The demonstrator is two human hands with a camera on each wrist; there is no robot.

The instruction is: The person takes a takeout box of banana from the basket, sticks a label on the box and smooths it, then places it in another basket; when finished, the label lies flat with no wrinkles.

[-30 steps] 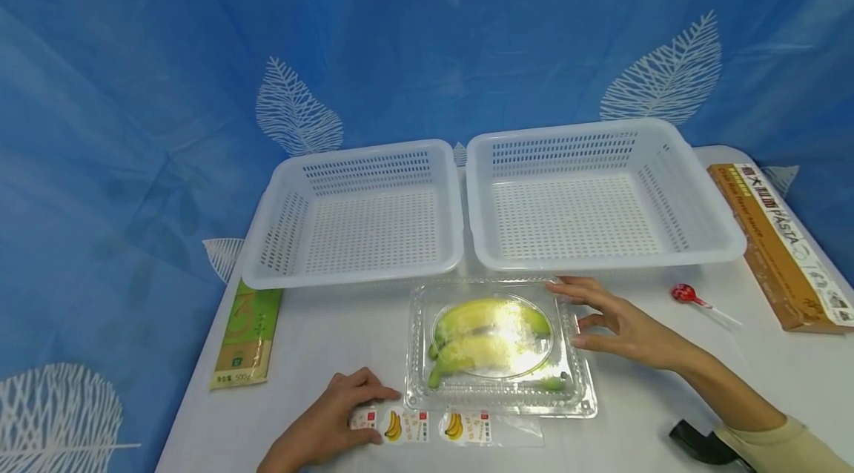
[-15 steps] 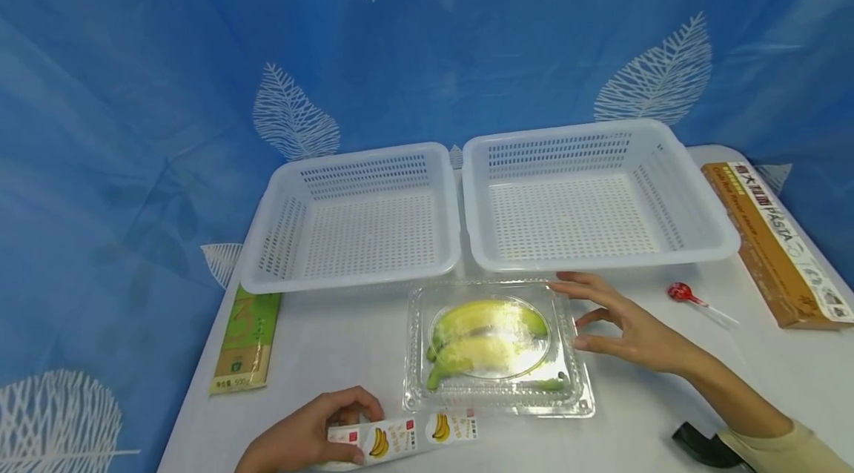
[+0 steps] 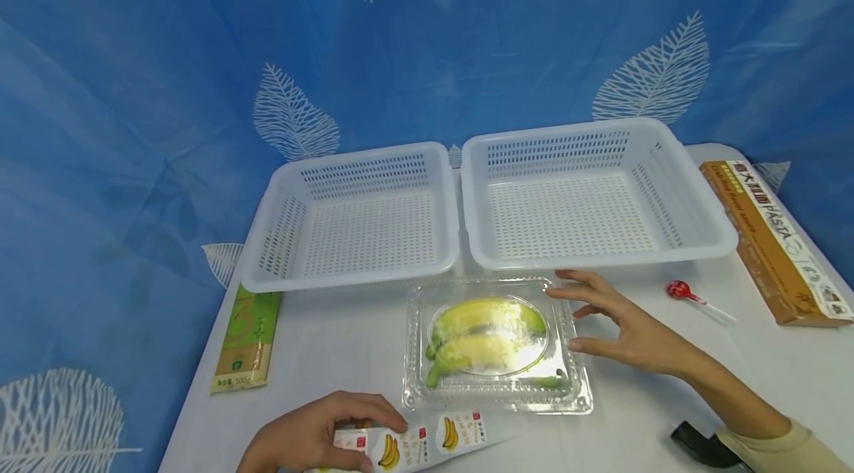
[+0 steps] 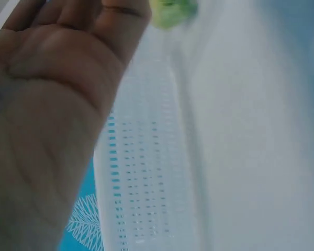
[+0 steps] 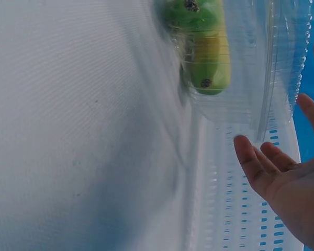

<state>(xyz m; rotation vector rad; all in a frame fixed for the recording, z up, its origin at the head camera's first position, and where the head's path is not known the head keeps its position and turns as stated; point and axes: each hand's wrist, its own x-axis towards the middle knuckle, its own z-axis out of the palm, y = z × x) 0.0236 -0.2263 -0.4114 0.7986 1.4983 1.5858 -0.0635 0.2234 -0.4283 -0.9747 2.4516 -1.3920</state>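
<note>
My left hand (image 3: 313, 432) pinches a strip of round banana stickers (image 3: 450, 434), its right end tilting upward just in front of a clear plastic clamshell box (image 3: 579, 404). Inside the closed box lie green-yellow bananas (image 3: 490, 316). At the box's right edge, my right hand (image 3: 627, 328) spreads its fingers, thumb and fingertips close to the rim; whether they touch it is unclear. The right wrist view has that hand (image 5: 285, 185) by the box corner, banana ends (image 5: 209, 57) showing through. The left wrist view shows mostly the palm (image 4: 63, 78); the stickers are hidden there.
Two white perforated baskets, left (image 3: 370, 236) and right (image 3: 574, 221), stand behind the box. A green-and-tan packet (image 3: 247, 339) lies at left. To the right are a red lollipop (image 3: 680, 290), a pasta box (image 3: 777, 243) and a black object (image 3: 700, 445) near the right sleeve.
My left hand has drawn the sticker strip left and toward me, then shifted slightly right again; the strip now slants. The right hand and the box have barely moved.
</note>
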